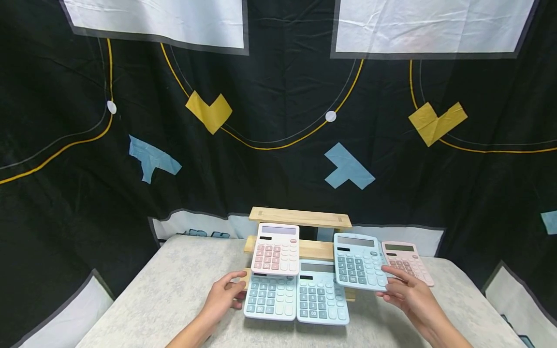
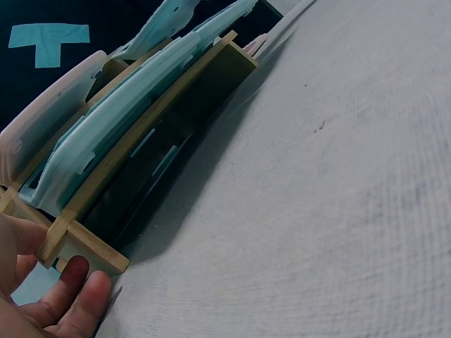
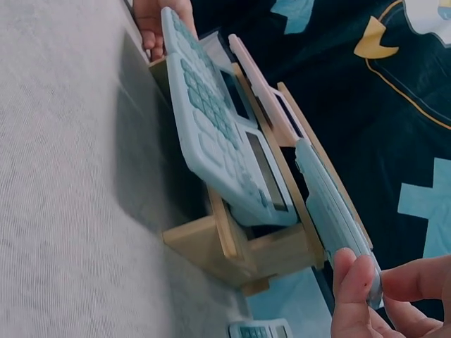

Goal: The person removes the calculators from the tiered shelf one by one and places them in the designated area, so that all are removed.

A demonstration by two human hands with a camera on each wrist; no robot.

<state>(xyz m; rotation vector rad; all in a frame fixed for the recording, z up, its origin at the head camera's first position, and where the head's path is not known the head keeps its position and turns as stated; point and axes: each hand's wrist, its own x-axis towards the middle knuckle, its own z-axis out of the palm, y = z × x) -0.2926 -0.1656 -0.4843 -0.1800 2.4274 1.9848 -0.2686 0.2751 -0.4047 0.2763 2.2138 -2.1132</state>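
Observation:
My right hand (image 1: pixel 406 295) pinches a light blue calculator (image 1: pixel 354 258) by its right edge, thumb on one face and fingers on the other. This calculator leans at the upper right of a stepped wooden rack (image 1: pixel 300 216). My left hand (image 1: pixel 224 296) holds the rack's left end; in the left wrist view its thumb and fingers (image 2: pixel 90 299) lie around the wooden corner. Two more blue calculators, a left one (image 1: pixel 271 299) and a right one (image 1: pixel 322 299), stand side by side on the lower tier. Above the left one stands a white-and-pink calculator (image 1: pixel 276 246).
A pink calculator (image 1: pixel 406 261) lies to the right of the rack, partly behind the held one. Part of another calculator (image 3: pixel 259 329) shows at the right wrist view's bottom edge. The grey table (image 1: pixel 174 270) reaches back to a dark patterned cloth (image 1: pixel 278 179).

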